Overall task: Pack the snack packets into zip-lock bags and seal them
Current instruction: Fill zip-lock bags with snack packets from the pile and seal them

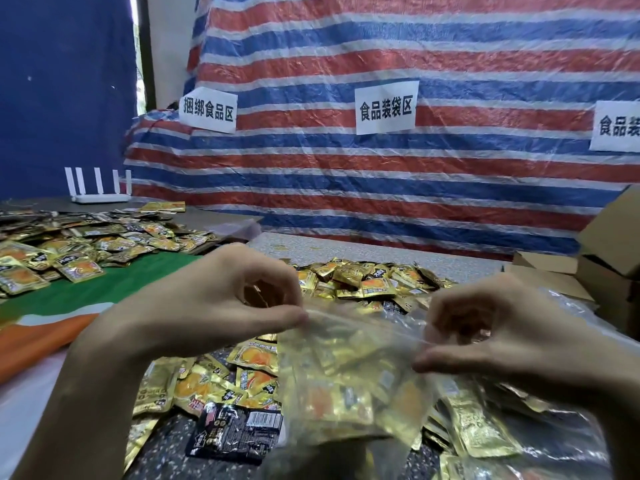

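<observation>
Now both hands pinch the top of the clear plastic zip-lock bag [349, 379], left hand [221, 303] at left corner, right hand [502, 327] at right, stretching the strip to seal the gold foil snack packets [332, 403] inside, above the desk [398, 247].

The back of the scene is closed off by a tarpaulin [415, 174] striped in red, blue and white, over which a clear plastic film is stretched. Three white paper signs with black Chinese characters are fixed to it: a left sign [209, 110], a middle sign [386, 107] and a right sign [616, 128], which is cut by the frame edge. At the left a dark blue sheet [62, 91] is hung, and daylight is let in through a narrow gap [138, 64] beside a dark post [147, 53]. A white router [100, 194] with upright antennas is set at the far left of the grey speckled desk [381, 252]. A green cloth [104, 285] and an orange cloth [34, 341] are spread at the left, and cardboard boxes [609, 244] are stacked at the right.
</observation>
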Available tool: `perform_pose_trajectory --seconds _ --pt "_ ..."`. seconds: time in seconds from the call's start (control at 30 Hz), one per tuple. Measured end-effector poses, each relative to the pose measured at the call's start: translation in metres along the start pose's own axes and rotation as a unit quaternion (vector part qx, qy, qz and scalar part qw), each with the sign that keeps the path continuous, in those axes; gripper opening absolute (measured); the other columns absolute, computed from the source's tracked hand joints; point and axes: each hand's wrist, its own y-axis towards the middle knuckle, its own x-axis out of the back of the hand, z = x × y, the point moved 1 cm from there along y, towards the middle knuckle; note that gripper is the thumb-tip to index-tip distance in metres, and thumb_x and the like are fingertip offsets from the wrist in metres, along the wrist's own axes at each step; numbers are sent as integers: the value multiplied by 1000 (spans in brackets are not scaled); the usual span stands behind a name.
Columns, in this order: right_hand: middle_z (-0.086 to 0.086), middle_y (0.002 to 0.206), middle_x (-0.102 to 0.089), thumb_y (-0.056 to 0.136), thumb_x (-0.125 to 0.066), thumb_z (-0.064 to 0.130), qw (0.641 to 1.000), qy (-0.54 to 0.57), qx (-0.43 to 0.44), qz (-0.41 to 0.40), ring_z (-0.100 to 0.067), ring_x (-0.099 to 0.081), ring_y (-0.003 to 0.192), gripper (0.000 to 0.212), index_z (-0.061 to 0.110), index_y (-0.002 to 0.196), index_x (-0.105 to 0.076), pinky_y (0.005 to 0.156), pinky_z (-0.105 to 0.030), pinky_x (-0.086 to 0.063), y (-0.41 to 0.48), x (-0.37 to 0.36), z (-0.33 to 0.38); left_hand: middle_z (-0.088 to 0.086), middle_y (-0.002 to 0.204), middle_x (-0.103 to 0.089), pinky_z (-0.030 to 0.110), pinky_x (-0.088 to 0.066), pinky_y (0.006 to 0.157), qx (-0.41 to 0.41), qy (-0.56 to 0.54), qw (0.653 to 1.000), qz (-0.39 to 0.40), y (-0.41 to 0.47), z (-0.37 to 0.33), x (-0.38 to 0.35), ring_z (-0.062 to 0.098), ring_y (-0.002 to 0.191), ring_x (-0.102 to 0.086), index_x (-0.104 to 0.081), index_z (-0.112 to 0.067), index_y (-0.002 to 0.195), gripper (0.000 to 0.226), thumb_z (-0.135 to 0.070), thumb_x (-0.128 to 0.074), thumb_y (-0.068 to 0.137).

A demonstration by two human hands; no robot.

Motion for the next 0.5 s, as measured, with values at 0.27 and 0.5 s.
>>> perform_pose_trajectory --seconds 0.27,0.5 --pt "11 83 -73 62 -79 53 998 -37 -53 -1 -4 -66 77 27 31 76 -73 64 -21 -47 4 -5 0 -10 75 -67 30 -51 61 69 29 995 68 3 3 -7 8 69 -62 -74 -31 77 27 -57 -68 77" --pt "1 89 -75 80 -83 22 993 -2 -87 78 -13 -70 82 10 30 84 -77 82 -40 -57 -3 0 -2 -19 79 -69 9 -45 63 85 28 995 40 3 5 -6 -1 76 -64 -75 -29 78 10 -23 -74 86"
